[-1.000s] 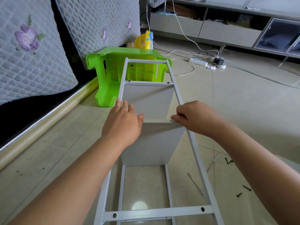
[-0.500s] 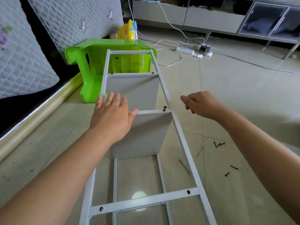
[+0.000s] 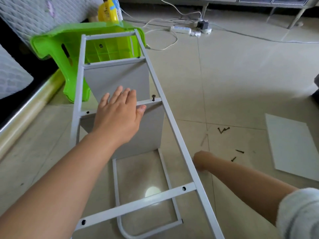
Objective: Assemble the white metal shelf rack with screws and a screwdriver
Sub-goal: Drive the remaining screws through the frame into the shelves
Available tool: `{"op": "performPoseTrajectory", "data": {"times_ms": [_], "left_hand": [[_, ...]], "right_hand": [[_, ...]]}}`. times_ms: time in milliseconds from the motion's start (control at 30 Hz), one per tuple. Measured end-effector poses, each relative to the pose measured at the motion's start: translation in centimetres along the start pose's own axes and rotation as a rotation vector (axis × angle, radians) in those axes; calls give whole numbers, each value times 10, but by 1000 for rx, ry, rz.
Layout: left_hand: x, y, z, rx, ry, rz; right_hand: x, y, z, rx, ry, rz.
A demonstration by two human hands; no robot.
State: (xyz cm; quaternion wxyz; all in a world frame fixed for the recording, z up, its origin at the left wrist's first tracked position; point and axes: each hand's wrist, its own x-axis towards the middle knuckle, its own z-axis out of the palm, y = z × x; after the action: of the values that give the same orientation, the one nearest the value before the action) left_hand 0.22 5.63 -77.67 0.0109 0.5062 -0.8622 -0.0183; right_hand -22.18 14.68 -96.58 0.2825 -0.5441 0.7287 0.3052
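The white metal rack (image 3: 173,133) lies on its side on the floor, its ladder-like side frame facing up with two grey shelf panels (image 3: 117,76) below it. My left hand (image 3: 119,116) rests flat, fingers spread, on the middle crossbar. A dark screw (image 3: 153,97) stands in that crossbar's right hole. My right hand (image 3: 201,160) is low beside the right rail, its fingers hidden behind the rail. Loose screws (image 3: 223,130) lie on the tiles to the right. A thin pale stick (image 3: 204,139) lies near them.
A green plastic stool (image 3: 57,42) lies tipped under the rack's far end, with a yellow object (image 3: 108,11) behind it. A loose white panel (image 3: 293,147) lies on the floor at right. A power strip (image 3: 181,29) and cables cross the far floor. The quilted mattress (image 3: 10,75) and a bed rail (image 3: 29,107) run along the left.
My right hand has left the crossbar's right end, where the screw now stands, and dropped down beside the right rail. My left hand stays on the crossbar. The view has tilted down and right.
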Motion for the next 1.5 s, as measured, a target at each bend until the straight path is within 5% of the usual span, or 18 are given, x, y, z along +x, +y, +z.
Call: {"op": "performPoseTrajectory", "data": {"times_ms": [200, 433, 633, 767, 867, 1067, 1500], "left_hand": [[-2, 1, 2, 11, 19, 5], [-3, 3, 1, 4, 9, -8], [-3, 4, -3, 18, -27, -11], [-4, 2, -5, 12, -49, 13], [-3, 0, -8, -24, -64, 35], [-1, -16, -14, 8, -78, 61], [-9, -33, -11, 57, -74, -81]], "right_hand": [[2, -10, 23, 113, 104, 88], [-15, 11, -92, 541, 518, 185], [-87, 12, -170, 1223, 1144, -246], [-125, -3, -190, 1626, 1210, -462], [-139, -15, -198, 1605, 1257, -569], [-142, -32, -204, 1175, 1380, -644], [-145, -40, -211, 1059, 1400, -657]]}}
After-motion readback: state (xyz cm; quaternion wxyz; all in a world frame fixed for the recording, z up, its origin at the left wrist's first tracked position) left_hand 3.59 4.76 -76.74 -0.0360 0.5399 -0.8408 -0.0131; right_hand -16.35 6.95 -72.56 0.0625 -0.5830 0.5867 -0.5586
